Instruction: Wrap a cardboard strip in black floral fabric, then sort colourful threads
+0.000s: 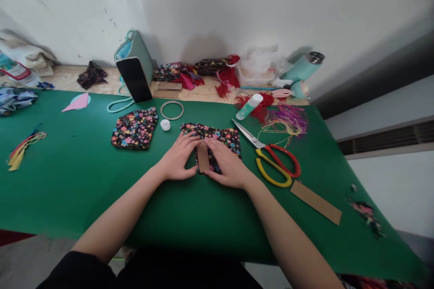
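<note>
Through the head view I have a cardboard strip [203, 157] lying on dark floral cloth [231, 135] at the middle of the green bench [74, 189]. My left hand [179, 156] and right hand [228, 162] rest on either side of it, palms down, each grip spread, thumb apart from fingers. Scissors [260, 144] lie spread just right of the cloth, near a glue stick [249, 107].

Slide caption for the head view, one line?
Left hand and right hand flank a cardboard strip on black floral fabric.
</note>
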Demonstrator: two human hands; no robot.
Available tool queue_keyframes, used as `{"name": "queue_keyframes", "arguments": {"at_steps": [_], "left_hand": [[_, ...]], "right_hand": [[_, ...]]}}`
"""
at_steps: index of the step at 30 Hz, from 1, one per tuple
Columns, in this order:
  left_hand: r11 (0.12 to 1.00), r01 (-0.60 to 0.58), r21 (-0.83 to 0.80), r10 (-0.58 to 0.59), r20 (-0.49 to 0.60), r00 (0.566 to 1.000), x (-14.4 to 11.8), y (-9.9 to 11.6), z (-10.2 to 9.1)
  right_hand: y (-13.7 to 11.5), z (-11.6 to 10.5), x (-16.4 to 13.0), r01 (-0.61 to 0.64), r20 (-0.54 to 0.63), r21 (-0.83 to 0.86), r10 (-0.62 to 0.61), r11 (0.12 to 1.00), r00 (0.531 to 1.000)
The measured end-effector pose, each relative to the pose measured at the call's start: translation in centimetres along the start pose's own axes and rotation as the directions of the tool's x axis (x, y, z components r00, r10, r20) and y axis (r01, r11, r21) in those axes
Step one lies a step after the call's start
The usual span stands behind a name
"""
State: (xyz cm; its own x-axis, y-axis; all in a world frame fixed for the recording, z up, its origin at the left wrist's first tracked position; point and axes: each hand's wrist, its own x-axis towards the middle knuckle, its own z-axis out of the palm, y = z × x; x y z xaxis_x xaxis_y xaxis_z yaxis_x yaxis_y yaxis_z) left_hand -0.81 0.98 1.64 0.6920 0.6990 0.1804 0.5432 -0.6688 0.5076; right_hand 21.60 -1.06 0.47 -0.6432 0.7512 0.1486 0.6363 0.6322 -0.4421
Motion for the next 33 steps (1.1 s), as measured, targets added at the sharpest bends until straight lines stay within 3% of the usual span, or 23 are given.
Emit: {"name": "queue_keyframes", "arguments": {"at_steps": [9, 12, 17, 19, 24, 33], "left_hand": [[0.999, 0.014, -0.048, -0.016, -0.037, 0.999, -0.1, -0.4, 0.6], [0.997, -0.012, -0.075, 0.000, -0.158, 0.987, -0.1, -0.4, 0.6], [0.998, -0.011, -0.065, -0.014, -0.377, 0.926, -0.1, -0.8, 0.2], [0.998, -0.016, -0.062, -0.008, -0.367, 0.930, -0.1, -1.0, 0.2], [0.995, -0.073, 0.069, 0.087, -0.222, 0.971, -0.1, -1.3, 0.8], [0.979, -0.038, 0.200, 0.062, -0.116, 0.991, 0.1, -1.3, 0.9]], "right_hand": [[0.0, 0.1, 0.0, 0.008, -0.009, -0.006, -0.008, 1.000, 1.000], [0.1, 0.1, 0.0, 0.013, -0.014, -0.001, -0.013, 1.000, 1.000], [0.1, 0.0, 0.0, 0.012, -0.008, 0.017, -0.012, 1.000, 1.000], [0.0, -0.1, 0.0, 0.007, -0.003, 0.020, -0.007, 1.000, 1.000], [0.0, 0.0, 0.0, 0.003, -0.011, 0.014, -0.003, 1.000, 1.000], [0.0, 0.0, 0.0, -0.024, -0.017, 0.038, 0.025, 0.999, 1.000]]}}
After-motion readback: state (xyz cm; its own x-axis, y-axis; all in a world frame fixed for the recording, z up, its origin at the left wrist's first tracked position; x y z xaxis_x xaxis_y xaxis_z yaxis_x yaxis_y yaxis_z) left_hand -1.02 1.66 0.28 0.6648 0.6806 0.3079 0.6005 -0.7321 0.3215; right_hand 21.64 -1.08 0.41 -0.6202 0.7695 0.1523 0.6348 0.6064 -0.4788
